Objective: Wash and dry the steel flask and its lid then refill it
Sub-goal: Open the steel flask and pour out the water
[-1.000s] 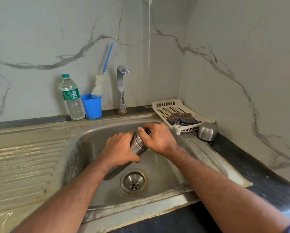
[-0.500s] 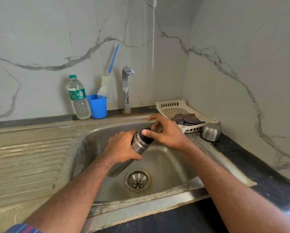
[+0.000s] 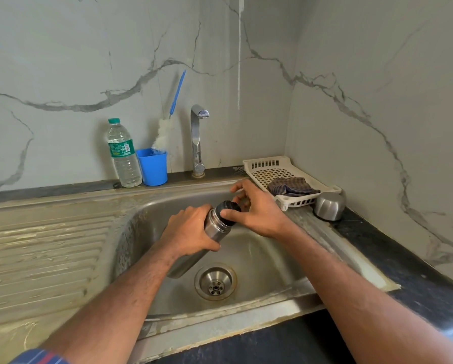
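Observation:
A steel flask (image 3: 212, 227) is held tilted over the sink basin (image 3: 259, 261), its mouth pointing up and right. My left hand (image 3: 188, 231) is wrapped around the flask's body. The thumb and fingers of my right hand (image 3: 256, 207) pinch the black stopper (image 3: 228, 209) at the flask's mouth. A steel cup-shaped lid (image 3: 328, 206) rests upside down on the counter at the right, beside the white tray.
A tap (image 3: 197, 139) stands behind the basin, with no water running. A water bottle (image 3: 122, 153) and a blue cup (image 3: 152, 166) holding a bottle brush (image 3: 167, 127) stand left of it. A white tray (image 3: 262, 166) holds a checked cloth (image 3: 291, 186). A ribbed drainboard (image 3: 36, 253) lies left.
My right hand went from covering the flask's top to gripping the black stopper with thumb and fingertips. The view shifted slightly; the flask stays tilted over the basin.

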The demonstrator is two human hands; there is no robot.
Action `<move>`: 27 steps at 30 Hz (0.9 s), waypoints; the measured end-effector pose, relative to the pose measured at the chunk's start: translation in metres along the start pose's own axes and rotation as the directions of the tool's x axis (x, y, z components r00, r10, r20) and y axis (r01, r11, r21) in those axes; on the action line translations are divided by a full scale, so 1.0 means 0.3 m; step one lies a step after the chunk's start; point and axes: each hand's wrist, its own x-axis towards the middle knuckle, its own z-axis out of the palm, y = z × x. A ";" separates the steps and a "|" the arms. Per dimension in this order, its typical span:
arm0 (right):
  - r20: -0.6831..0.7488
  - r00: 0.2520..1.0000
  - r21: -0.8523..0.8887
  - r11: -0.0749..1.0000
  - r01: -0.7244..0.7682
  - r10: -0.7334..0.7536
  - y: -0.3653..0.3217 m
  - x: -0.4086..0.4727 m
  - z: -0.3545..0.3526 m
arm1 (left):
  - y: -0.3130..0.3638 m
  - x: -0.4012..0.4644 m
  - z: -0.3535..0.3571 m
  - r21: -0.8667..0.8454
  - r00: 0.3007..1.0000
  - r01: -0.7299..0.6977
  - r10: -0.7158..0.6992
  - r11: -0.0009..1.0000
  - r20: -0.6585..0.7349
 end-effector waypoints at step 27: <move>-0.009 1.000 0.246 0.969 -0.027 0.030 -0.020 -0.079 -0.056 | 0.093 -0.011 0.005 -0.063 1.000 0.002 -0.003 0.998 -0.021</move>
